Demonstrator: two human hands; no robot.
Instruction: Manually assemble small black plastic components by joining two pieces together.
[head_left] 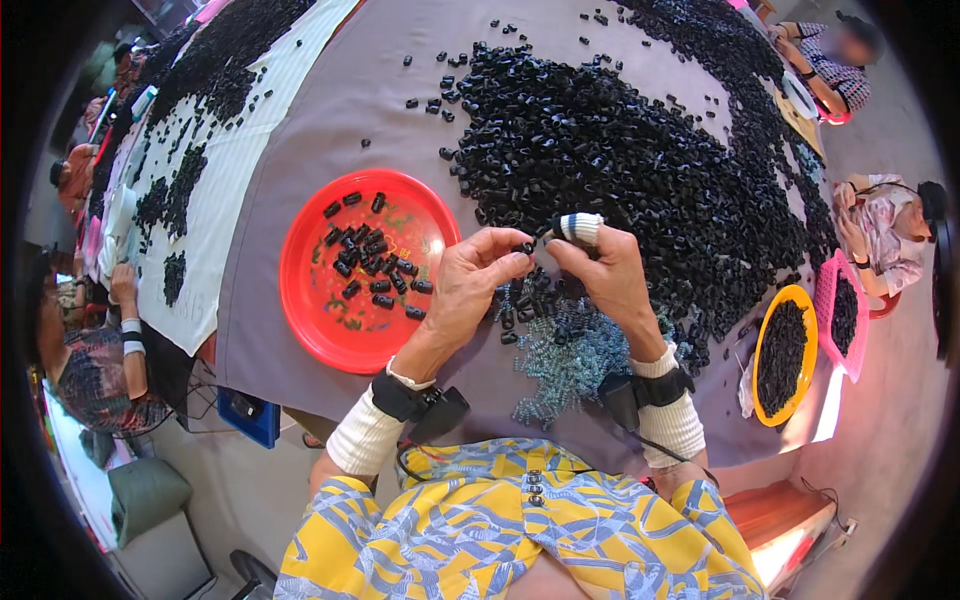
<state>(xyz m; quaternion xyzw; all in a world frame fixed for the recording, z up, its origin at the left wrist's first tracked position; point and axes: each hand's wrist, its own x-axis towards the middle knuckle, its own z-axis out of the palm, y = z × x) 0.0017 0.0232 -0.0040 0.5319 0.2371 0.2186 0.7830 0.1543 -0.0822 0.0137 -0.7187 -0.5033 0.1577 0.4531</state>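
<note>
My left hand (468,285) pinches a small black plastic piece (523,247), shaped like part of a cord lock, between thumb and fingertips. Just to its right, my right hand (612,270) has thumb and index finger drawn together; anything between them is too small to make out. A white knit cover with dark stripes (578,227) sits on a finger of that hand. Under both hands lies a pile of bluish translucent bits (575,365) that look like tiny springs. A red round tray (305,300) at the left holds several short black cylinders (365,250).
A big heap of black pieces (600,150) spreads over the grey tablecloth (330,120). At the right stand a yellow oval basket (765,345) and a pink basket (830,270), both with black parts. Other people sit at the right (885,225) and left (100,370).
</note>
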